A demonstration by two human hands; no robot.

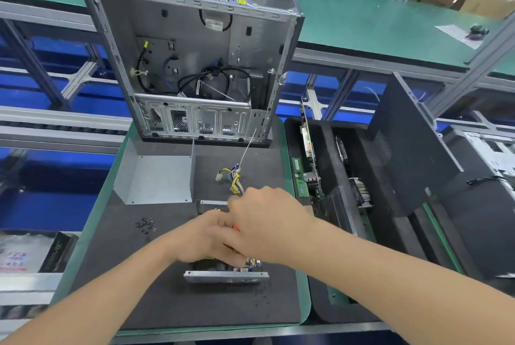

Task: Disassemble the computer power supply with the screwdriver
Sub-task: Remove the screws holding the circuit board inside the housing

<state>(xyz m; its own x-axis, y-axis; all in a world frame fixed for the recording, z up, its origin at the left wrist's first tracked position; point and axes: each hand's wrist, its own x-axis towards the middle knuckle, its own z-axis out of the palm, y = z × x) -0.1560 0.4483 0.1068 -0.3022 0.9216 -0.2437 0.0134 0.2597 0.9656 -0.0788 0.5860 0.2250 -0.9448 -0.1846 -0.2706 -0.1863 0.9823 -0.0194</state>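
Screws (pixel 145 226) lie scattered well left of the fingers on a dark mat (pixel 167 303), with a bent grey cover (pixel 156 177) beyond them, as a worker strips a power supply (pixel 225 275) at a line bench. The left hand (pixel 204 236) reaches over the open unit, its fingers laid down into the parts; whether they grip anything cannot be told. The power supply sits on the mat directly beneath both hands, near metal wall running left to right, mesh end facing away toward the gutted case (pixel 189 51); the hands hide too much to call its long axis. Slivers of an orange screwdriver (pixel 236 229) show just under the right hand (pixel 264 222), whose fingers curl round the handle; the shaft seems to slant down toward the worker, tip hidden. Wires (pixel 235 180) trail from beyond the right fingers. Judged from this, the unit is a stiff, fairly heavy metal box with sharp sheet edges and a fragile board inside, best held by its outer walls, not by the wires or components. Right of the fingers, a black tray (pixel 328 305) holds pulled boards (pixel 305 174).
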